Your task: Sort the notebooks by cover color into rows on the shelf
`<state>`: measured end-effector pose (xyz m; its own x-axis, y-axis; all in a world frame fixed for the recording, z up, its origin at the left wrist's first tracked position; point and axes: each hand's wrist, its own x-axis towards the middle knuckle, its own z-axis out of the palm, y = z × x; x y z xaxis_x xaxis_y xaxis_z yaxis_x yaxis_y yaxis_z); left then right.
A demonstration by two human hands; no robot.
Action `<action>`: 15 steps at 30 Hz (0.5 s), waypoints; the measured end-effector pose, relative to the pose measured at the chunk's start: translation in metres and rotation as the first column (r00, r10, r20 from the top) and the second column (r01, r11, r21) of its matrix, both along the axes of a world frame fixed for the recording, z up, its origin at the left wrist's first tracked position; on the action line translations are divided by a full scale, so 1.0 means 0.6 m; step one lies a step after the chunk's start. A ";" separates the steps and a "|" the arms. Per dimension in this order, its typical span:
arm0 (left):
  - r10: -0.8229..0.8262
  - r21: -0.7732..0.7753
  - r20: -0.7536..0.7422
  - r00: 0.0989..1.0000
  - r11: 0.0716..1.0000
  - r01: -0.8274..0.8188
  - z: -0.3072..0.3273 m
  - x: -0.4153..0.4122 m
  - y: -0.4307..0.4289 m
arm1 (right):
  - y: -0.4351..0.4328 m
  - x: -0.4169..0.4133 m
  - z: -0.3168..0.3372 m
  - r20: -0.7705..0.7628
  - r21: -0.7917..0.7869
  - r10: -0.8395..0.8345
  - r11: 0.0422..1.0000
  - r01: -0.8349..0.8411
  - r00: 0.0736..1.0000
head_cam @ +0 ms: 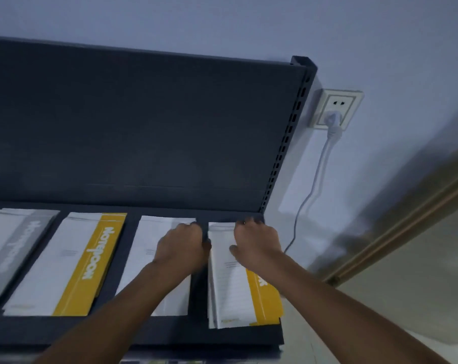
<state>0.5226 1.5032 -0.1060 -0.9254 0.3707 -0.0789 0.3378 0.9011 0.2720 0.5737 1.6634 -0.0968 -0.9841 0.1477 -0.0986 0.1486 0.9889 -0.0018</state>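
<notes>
Stacks of notebooks lie along the shelf (143,333). At the shelf's right end, the right grip (256,243) curls over the far edge of the yellow stack (264,298); the left grip (182,245) clasps the neighbouring white stack (150,237).

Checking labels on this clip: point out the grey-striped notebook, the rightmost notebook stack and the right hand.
grey-striped notebook (20,245): head view, on its grey band.
rightmost notebook stack (264,298): head view, on its yellow band.
right hand (256,240): head view, back of the hand.
</notes>
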 end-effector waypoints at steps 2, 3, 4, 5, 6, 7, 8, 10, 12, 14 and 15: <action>0.069 0.009 -0.050 0.996 0.998 -0.069 0.018 -0.011 -0.047 | -0.039 -0.028 0.011 -0.050 -0.047 0.110 0.992 -0.113 0.993; 0.110 0.010 -0.075 0.991 0.994 -0.110 0.026 -0.017 -0.076 | -0.063 -0.042 0.017 -0.075 -0.064 0.158 0.985 -0.163 0.985; 0.156 0.015 -0.097 0.983 0.988 -0.155 0.034 -0.021 -0.109 | -0.091 -0.056 0.022 -0.102 -0.080 0.205 0.974 -0.213 0.974; 0.207 0.019 -0.115 0.971 0.978 -0.206 0.043 -0.023 -0.146 | -0.120 -0.068 0.028 -0.130 -0.098 0.253 0.959 -0.267 0.959; 0.259 0.021 -0.130 0.957 0.966 -0.258 0.051 -0.024 -0.184 | -0.151 -0.079 0.034 -0.156 -0.115 0.302 0.940 -0.321 0.941; 0.305 0.018 -0.138 0.942 0.952 -0.305 0.059 -0.023 -0.223 | -0.182 -0.089 0.040 -0.180 -0.133 0.346 0.919 -0.371 0.921; 0.346 0.014 -0.136 0.929 0.938 -0.347 0.066 -0.020 -0.262 | -0.214 -0.096 0.047 -0.201 -0.150 0.385 0.897 -0.417 0.901; 0.425 0.001 -0.124 0.897 0.904 -0.428 0.080 -0.012 -0.341 | -0.280 -0.110 0.060 -0.236 -0.161 0.460 0.850 -0.501 0.856; 0.480 -0.015 -0.119 0.869 0.874 -0.485 0.088 -0.004 -0.417 | -0.348 -0.122 0.072 -0.243 -0.140 0.534 0.807 -0.574 0.810; 0.519 -0.009 -0.113 0.847 0.852 -0.524 0.094 0.003 -0.490 | -0.419 -0.135 0.084 -0.247 -0.121 0.599 0.761 -0.637 0.762; 0.542 0.004 -0.115 0.833 0.839 -0.545 0.097 0.005 -0.526 | -0.457 -0.142 0.089 -0.255 -0.113 0.628 0.735 -0.668 0.735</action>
